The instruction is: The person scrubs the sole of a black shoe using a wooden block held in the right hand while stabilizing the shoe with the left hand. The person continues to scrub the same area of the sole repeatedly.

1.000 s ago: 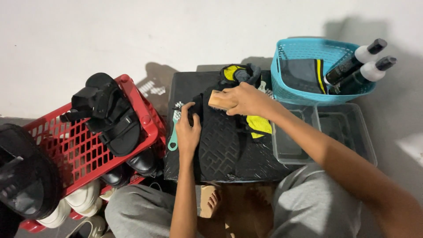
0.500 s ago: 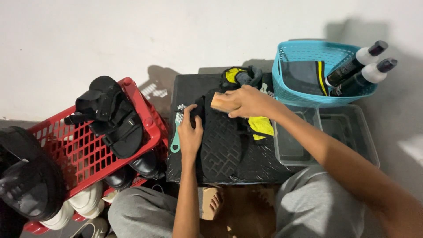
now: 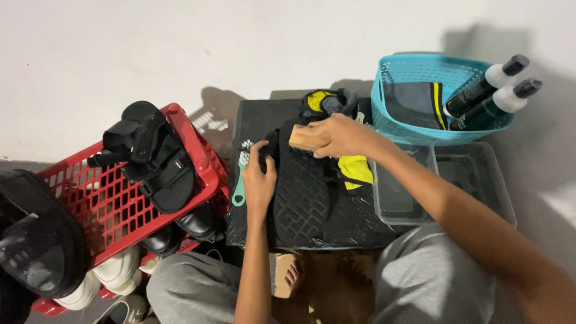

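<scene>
Soft, even indoor light, fairly bright. The blue basket [image 3: 441, 96] and red crate [image 3: 120, 198] throw blurred grey shadows up the pale wall [image 3: 180, 54]. No glare. The centre is sharp; the near forearm at the lower right edge is soft.

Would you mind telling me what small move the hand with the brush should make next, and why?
Probably a short stroke toward the body: the right hand has the wooden brush at the far end of the upturned black sole, which the left hand steadies.
</scene>
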